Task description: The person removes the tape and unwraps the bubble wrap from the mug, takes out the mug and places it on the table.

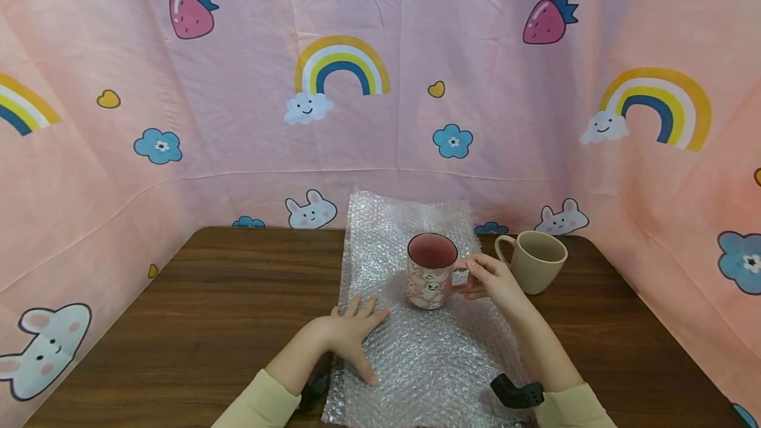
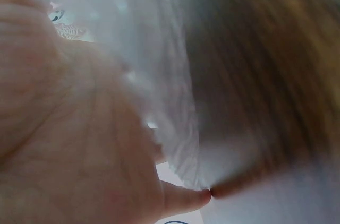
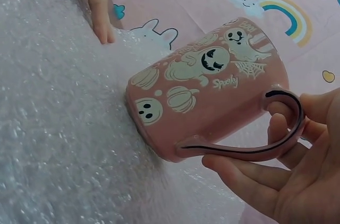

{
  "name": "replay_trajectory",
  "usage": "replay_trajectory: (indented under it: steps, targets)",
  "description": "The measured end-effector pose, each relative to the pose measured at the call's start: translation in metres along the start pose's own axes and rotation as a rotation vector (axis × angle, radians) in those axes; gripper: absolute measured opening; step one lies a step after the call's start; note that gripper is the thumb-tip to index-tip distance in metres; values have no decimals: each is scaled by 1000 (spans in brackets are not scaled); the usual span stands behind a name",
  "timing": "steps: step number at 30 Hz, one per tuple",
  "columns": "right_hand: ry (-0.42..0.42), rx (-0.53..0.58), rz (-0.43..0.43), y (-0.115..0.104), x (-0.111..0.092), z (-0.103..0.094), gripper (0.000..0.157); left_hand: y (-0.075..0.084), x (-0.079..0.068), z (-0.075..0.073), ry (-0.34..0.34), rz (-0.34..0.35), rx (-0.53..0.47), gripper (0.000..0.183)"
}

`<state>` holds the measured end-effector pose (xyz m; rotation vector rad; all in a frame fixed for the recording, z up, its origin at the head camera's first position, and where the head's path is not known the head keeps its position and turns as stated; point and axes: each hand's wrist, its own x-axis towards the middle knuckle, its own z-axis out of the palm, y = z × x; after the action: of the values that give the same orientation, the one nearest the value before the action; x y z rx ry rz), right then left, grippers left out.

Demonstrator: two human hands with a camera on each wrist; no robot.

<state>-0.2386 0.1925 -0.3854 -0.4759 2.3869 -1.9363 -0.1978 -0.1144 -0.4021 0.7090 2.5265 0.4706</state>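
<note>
A pink mug point(image 1: 433, 276) with white ghost and pumpkin prints and a dark rim stands upright over a sheet of bubble wrap point(image 1: 428, 362). My right hand point(image 1: 490, 277) grips its handle, fingers curled through the loop, as the right wrist view shows at the handle point(image 3: 249, 152). The mug's base point(image 3: 154, 144) is right at the wrap's surface. To the left of the mug, my left hand point(image 1: 357, 333) lies spread on the wrap near its left edge. In the left wrist view the palm point(image 2: 79, 128) fills much of the picture.
A plain beige mug point(image 1: 538, 261) stands on the brown wooden table point(image 1: 238, 309), behind my right hand. The wrap runs from the table's front to its far edge. A pink printed cloth point(image 1: 250, 84) hangs behind the table and along both sides.
</note>
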Motion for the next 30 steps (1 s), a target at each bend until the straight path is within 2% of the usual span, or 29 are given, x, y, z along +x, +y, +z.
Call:
replay_trajectory:
  steps: [8, 19, 30]
  targets:
    - [3, -8, -10, -5, -4, -6, 29, 0, 0, 2, -3, -1, 4, 115]
    - [35, 4, -51, -25, -14, -18, 28, 0, 1, 0, -6, -9, 8, 115]
    - [42, 56, -75, -35, -21, -36, 24, -1, 0, 0, -5, 0, 0, 115]
